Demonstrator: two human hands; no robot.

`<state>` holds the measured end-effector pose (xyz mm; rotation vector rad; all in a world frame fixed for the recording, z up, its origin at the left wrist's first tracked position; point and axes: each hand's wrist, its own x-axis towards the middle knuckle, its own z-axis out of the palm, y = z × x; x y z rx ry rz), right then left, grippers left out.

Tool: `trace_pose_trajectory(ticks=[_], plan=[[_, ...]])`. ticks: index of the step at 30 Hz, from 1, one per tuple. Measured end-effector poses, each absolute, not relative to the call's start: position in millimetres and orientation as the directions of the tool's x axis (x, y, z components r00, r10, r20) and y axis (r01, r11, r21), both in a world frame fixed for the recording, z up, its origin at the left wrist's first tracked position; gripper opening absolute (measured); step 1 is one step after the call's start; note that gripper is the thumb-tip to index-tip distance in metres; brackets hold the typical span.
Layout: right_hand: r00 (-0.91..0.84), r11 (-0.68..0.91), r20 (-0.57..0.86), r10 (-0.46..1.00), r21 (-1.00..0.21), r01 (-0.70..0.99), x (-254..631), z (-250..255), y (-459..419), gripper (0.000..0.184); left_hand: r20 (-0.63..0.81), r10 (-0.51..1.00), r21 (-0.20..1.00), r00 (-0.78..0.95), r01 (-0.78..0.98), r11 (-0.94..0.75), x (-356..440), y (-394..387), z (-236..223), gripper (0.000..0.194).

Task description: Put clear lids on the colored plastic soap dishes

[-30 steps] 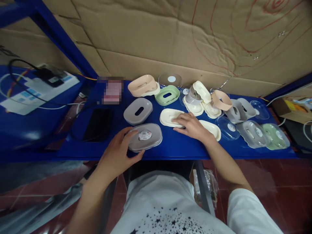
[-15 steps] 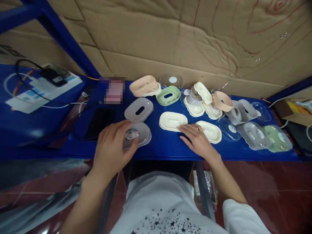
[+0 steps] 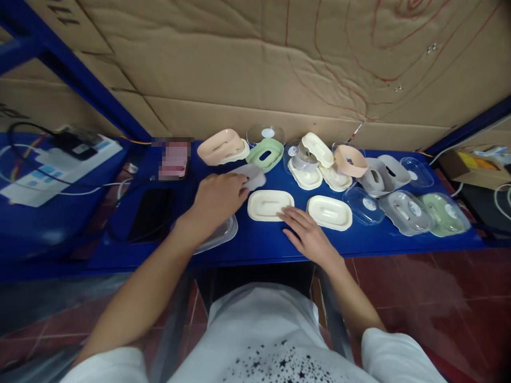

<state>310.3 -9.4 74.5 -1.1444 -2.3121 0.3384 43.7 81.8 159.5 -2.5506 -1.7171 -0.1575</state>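
My left hand (image 3: 217, 198) is closed around a light grey oval soap dish piece (image 3: 252, 176), tilted a little above the blue table; the hand covers its left part. Beneath my left forearm lies a clear lid (image 3: 225, 234), partly hidden. My right hand (image 3: 305, 234) has its fingers stretched out, with the tips at the lower right edge of a cream oval tray (image 3: 270, 204). A second cream tray (image 3: 329, 211) lies just right of that hand. Behind my left hand stand a green oval piece (image 3: 265, 155) and a peach one (image 3: 222, 147).
More soap dish parts, among them a peach ring (image 3: 350, 160), a grey dish (image 3: 406, 211) and a green dish (image 3: 444, 214), crowd the right side. At left are a dark phone (image 3: 150, 214) and a power strip (image 3: 59, 173). Cardboard (image 3: 223, 64) walls the back.
My left hand has left the clear lid, moved up and right, and taken hold of the light grey piece, which is now lifted and tilted. My right hand stays beside the cream tray.
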Motion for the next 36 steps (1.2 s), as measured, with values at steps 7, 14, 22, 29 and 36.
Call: trace_pose_trajectory(ticks=[7, 14, 22, 29, 36], plan=[[-0.326, 0.509, 0.432, 0.841, -0.427, 0.748, 315, 71, -13, 0.080, 0.185, 0.767, 0.145, 0.614, 0.755, -0.640, 85, 37, 131, 0.027], [-0.353, 0.541, 0.456, 0.817, -0.393, 0.744, 315, 63, -6, 0.057, 0.314, 0.734, 0.136, 0.603, 0.736, -0.663, 86, 20, 101, 0.029], [-0.461, 0.593, 0.404, 0.790, -0.313, 0.742, 317, 74, -11, 0.039, 0.344, 0.728, 0.210, 0.593, 0.707, -0.675, 67, 0, 73, 0.037], [-0.511, 0.596, 0.350, 0.785, -0.201, 0.777, 290, 119, 83, 0.041, 0.426, 0.766, 0.287, 0.481, 0.732, -0.619, 64, -2, 66, 0.044], [-0.487, 0.520, 0.186, 0.854, -0.242, 0.819, 245, 126, 157, 0.017, 0.484, 0.766, 0.385, 0.423, 0.683, -0.621, 59, -6, 62, 0.045]])
